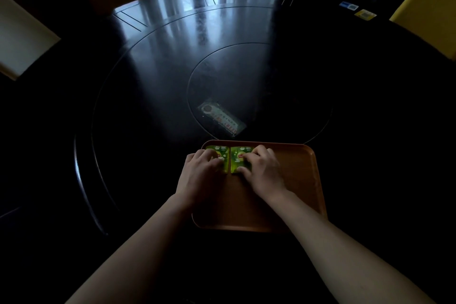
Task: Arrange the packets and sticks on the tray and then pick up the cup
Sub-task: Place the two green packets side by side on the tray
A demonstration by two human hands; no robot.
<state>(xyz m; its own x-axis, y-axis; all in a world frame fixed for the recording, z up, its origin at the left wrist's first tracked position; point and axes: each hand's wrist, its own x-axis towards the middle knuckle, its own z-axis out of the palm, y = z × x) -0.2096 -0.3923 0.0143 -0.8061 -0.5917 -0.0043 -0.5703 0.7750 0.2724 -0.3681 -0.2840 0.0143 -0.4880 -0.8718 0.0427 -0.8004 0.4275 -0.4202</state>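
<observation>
We have both hands down on the orange-brown plastic tray [298, 180], which sits on the dark round wooden table [172, 69] just in front of us. Two green tea packets lie flat in the tray's far-left corner, side by side, their long axes running away from us toward the far rim, with only a thin seam between them. Our left hand [199, 170] rests on the left green packet [219, 153], fingers spread and pressing flat on its face rather than pinching it. Our right hand [261, 168] does the same on the right green packet [240, 155], fingers laid loosely over it, thumb at its near edge; neither hand is closed around anything.

We judge that the packets are being squared up against each other and against the far rim. What matters for the next move is that each packet lies directly under its own hand's fingertips, so any nudge is a short slide along the tray floor. The rest of the tray, to the right and toward us, is bare. We see no sticks and no cup in view; the dark table edges may hide them.
</observation>
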